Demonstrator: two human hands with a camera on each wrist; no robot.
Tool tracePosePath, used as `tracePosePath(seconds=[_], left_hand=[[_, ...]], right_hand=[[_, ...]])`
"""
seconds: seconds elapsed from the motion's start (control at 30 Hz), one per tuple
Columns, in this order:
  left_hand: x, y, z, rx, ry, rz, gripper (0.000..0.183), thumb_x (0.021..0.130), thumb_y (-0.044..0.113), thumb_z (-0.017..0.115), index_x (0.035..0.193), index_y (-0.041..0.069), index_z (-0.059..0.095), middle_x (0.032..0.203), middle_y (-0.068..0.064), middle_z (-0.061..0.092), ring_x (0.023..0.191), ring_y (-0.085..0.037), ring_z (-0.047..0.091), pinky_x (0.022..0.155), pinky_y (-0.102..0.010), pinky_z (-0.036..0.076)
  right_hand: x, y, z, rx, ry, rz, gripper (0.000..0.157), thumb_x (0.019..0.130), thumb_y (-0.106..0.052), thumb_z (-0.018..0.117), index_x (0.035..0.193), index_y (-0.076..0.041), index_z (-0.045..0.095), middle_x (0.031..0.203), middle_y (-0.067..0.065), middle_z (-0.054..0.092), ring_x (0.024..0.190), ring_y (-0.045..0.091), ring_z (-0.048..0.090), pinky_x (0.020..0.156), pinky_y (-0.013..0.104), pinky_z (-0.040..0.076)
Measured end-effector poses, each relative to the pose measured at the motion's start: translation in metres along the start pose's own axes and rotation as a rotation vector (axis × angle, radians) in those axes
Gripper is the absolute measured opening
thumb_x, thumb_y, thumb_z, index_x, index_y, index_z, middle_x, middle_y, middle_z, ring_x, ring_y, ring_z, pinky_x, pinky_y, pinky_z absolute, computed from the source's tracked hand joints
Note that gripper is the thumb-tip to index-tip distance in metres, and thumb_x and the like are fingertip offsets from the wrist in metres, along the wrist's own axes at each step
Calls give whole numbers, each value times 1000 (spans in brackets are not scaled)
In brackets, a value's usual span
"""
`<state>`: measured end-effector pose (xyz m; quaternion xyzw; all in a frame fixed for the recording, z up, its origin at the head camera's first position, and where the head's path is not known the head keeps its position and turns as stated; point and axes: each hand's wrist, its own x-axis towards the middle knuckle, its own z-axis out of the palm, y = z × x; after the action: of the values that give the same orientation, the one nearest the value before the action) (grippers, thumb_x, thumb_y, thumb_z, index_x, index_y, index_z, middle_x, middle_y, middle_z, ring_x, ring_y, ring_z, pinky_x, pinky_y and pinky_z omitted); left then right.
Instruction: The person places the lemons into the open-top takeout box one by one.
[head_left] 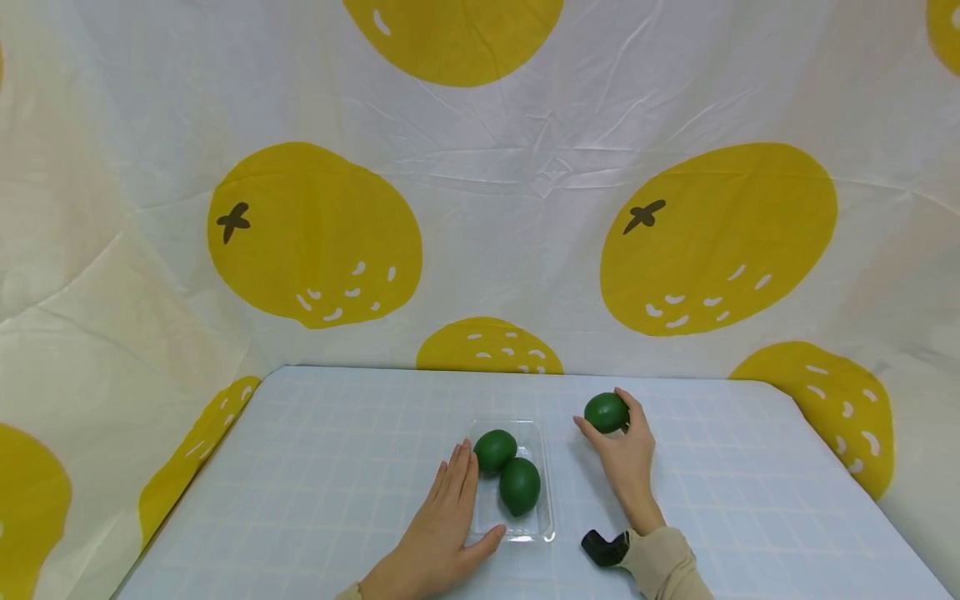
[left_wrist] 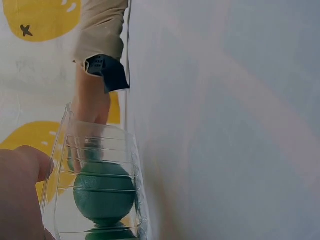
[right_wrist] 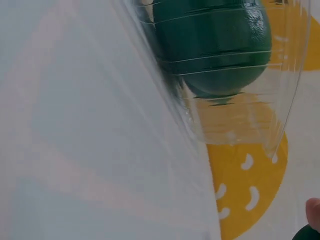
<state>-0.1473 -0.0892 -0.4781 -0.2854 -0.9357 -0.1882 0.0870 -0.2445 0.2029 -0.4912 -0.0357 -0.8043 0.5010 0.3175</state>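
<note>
A clear plastic tray (head_left: 547,508) lies on the table with two dark green, lime-shaped fruits in it, one (head_left: 495,452) at the back left and the other (head_left: 520,487) in front, against it. My left hand (head_left: 442,525) lies along the tray's left side, fingers straight and fingertips at the wall; its thumb (left_wrist: 35,162) reaches to the near edge. To the right of the tray, my right hand (head_left: 628,454) pinches a third green lime (head_left: 606,412) between thumb and fingers. In the right wrist view only a fingertip (right_wrist: 313,212) and a sliver of that lime show.
The table (head_left: 337,450) has a pale blue checked cover. Behind it and at the sides hangs a white cloth (head_left: 510,250) printed with big yellow fruits. A black device (head_left: 604,548) sits at my right wrist, by the beige sleeve (head_left: 663,562).
</note>
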Motion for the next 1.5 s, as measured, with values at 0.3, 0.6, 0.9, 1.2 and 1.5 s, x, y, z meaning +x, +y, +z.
tracePosePath(seconds=[0.3, 0.6, 0.9, 1.2, 1.5], left_hand=[[1, -1, 2, -1, 12, 20, 92, 99, 61, 41, 154, -9, 17, 165, -19, -2, 151, -34, 6, 117, -54, 18], [1, -3, 2, 0, -3, 7, 93, 98, 62, 42, 155, -8, 16, 165, -18, -4, 152, -32, 3, 117, -53, 17], [2, -3, 3, -50, -28, -9, 93, 98, 57, 49, 155, -7, 13, 164, -22, 0, 151, -32, 1, 117, -56, 16], [1, -3, 3, -51, 22, 21, 97, 98, 59, 46, 155, -9, 7, 164, -20, -4, 151, -34, 5, 117, -55, 17], [1, -3, 3, -57, 4, -3, 101, 97, 65, 40, 155, -8, 3, 164, -23, 0, 151, -32, 3, 118, -54, 16]], right_hand=[[3, -46, -6, 46, -101, 6, 79, 71, -20, 91, 140, -10, 54, 133, 12, 51, 112, 24, 56, 94, 33, 52], [-8, -89, -2, 229, -336, -96, 78, 70, -11, 91, 139, -13, 55, 134, 9, 52, 113, 26, 58, 92, 22, 50], [-26, -93, 13, 412, -718, -232, 77, 71, 2, 87, 138, -9, 53, 138, 9, 55, 121, 19, 55, 101, 26, 47], [-38, -90, 20, 351, -1010, -401, 73, 72, -16, 90, 136, -15, 55, 137, 7, 56, 121, 22, 54, 96, 39, 50], [-39, -80, 22, 267, -1120, -430, 68, 75, -30, 88, 134, -20, 56, 137, 6, 57, 121, 19, 53, 95, 37, 49]])
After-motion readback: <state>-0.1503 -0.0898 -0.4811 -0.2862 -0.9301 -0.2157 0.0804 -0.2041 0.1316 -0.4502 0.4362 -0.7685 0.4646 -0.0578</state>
